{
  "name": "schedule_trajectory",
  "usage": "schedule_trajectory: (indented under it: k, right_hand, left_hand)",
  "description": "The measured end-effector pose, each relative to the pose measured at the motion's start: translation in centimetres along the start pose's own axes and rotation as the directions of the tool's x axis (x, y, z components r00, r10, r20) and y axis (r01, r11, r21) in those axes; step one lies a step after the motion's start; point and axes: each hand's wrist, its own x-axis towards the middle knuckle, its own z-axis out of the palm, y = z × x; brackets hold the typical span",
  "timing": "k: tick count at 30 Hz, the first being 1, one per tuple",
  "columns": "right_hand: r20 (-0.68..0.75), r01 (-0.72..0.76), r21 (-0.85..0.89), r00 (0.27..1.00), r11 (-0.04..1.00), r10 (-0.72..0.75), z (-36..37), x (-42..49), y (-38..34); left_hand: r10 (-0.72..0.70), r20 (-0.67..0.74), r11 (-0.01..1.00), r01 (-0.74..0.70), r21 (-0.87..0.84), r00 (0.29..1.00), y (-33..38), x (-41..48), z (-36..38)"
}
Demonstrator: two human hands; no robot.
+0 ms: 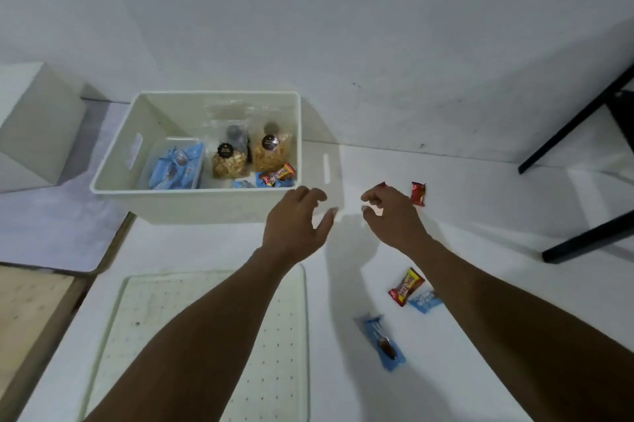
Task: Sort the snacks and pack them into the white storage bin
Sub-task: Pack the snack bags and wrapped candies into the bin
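Reviewing the head view, the only view supplied:

Storage bin: the white storage bin (113,186) stands at the far left of the tabletop (343,370); it already holds a blue pack, two clear bags of crisps and a red-and-yellow bar on small blue wrappers at its near right corner.

Left hand: the left hand (295,226) hovers at the bin's near right corner, fingers (317,195) spread and holding nothing.

Right hand: the right hand (391,219) is just right of it, fingers curled around a small red wrapper (381,185) that shows only at its far edge; whether the grip is firm cannot be told.

Loose snacks: a second red wrapper (419,193) lies just right of the right hand; a red-and-yellow bar (406,286), a small blue wrapper (425,301) and a longer blue bar (386,344) lie near, under the right forearm.

Risk, grasp: a shallow pinch on the slick wrapper could let it slip before it clears the bin rim.

Risk, sweep: the right forearm, if lowered, could brush the near snacks towards the tabletop edge.

Risk, sorting: dropping the red piece on the mixed near right corner could blur the groups.
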Motion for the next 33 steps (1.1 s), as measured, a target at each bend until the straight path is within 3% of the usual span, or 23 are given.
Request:
schedule_trajectory:
  k: [3,6,8,14,23,29,33]
  right_hand:
    - [0.055,-0.089,-0.145,0.994,0.985,0.098,-0.2,-4.2,6.7]
    - [0.079,-0.108,-0.275,0.988,0.955,0.135,0.6,-8.0,12.5]
    - [0.106,-0.088,-0.361,0.985,0.928,0.134,1.3,-9.9,15.7]
    - [0.085,0.020,-0.475,0.996,0.880,0.023,2.7,-10.5,20.8]
    - [0.105,0.142,-0.547,0.989,0.825,-0.100,2.1,1.2,22.5]
    - [0.211,0.191,-0.534,0.973,0.824,-0.089,0.8,7.3,22.8]
    - [0.263,0.202,-0.502,0.962,0.841,-0.074,0.8,8.3,23.4]
  left_hand:
    - [0.076,0.236,0.995,-0.090,0.049,0.969,3.3,-5.0,4.8]
    - [-0.020,0.601,0.993,-0.056,0.108,0.799,5.9,-9.4,9.6]
    - [-0.002,0.663,0.988,-0.102,0.119,0.748,7.3,-11.8,12.5]
    - [0.013,0.601,0.969,-0.159,0.191,0.799,8.6,-12.8,18.8]
    - [-0.019,0.480,0.943,-0.144,0.300,0.877,5.1,-3.1,21.6]
    - [-0.079,0.397,0.942,-0.062,0.330,0.915,2.8,2.2,22.8]
    - [-0.045,0.386,0.926,-0.107,0.363,0.921,1.5,5.9,23.7]
